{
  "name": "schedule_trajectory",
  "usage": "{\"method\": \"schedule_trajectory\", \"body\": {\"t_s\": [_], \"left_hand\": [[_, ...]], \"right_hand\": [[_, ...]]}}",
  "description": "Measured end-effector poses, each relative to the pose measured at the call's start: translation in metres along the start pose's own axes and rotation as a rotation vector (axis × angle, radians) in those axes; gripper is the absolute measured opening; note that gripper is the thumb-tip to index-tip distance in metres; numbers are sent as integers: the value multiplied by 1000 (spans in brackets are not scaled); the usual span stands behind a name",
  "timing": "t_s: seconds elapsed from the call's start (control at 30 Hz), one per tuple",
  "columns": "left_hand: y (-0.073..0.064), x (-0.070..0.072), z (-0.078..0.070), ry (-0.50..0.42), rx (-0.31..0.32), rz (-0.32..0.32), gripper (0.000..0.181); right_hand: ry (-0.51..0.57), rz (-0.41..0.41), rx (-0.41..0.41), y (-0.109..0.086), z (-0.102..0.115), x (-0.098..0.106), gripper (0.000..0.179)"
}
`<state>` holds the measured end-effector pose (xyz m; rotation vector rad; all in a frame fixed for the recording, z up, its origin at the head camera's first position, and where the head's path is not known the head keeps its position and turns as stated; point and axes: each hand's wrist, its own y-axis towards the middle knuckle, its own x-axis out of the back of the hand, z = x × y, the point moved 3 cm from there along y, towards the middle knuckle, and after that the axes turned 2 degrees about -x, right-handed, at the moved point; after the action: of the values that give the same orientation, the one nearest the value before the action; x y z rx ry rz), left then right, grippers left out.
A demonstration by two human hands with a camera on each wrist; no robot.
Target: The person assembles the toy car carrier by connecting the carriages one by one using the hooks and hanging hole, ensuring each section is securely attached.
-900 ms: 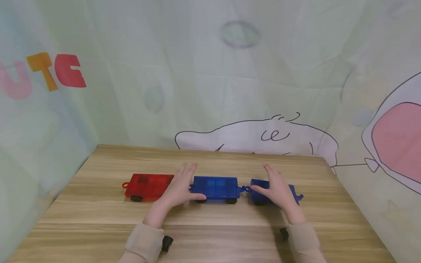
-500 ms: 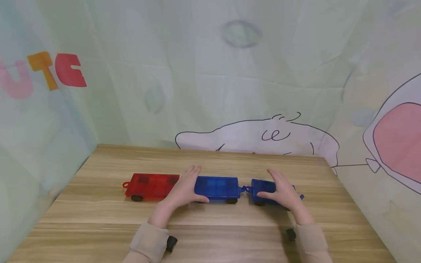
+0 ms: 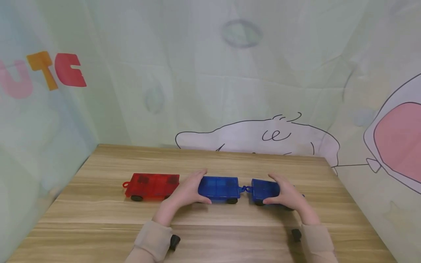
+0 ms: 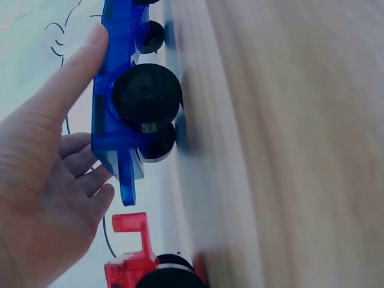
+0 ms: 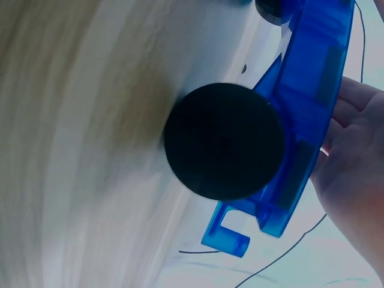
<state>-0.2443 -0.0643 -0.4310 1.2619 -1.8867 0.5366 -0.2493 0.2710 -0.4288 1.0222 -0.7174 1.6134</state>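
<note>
Head | left grip (image 3: 186,191) spread around middle wagon (image 3: 219,187) | right grip (image 3: 287,194) spread around rightmost wagon (image 3: 261,187) | printed letters (image 3: 48,69) "UT"

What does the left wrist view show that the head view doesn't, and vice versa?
Left wrist only: a blue hook facing a red hook, apart in that picture.
Head only: the right hand, the rightmost blue car and a red end loop.
Both: the left hand, middle blue car, wooden table and red car (partly, at the wrist).
</note>
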Motion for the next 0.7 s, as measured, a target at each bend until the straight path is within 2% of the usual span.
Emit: {"method": "schedule_trajectory", "body": {"t_s": [0.23,0.7], "left_hand": [[1,0,-2,-17,20,36,98],[3,-1,2,-40,28,69,93]], "right_hand": [[6,68,3,-1,-2,-1,100],[-1,102,18,1,-7,-4,95]]}}
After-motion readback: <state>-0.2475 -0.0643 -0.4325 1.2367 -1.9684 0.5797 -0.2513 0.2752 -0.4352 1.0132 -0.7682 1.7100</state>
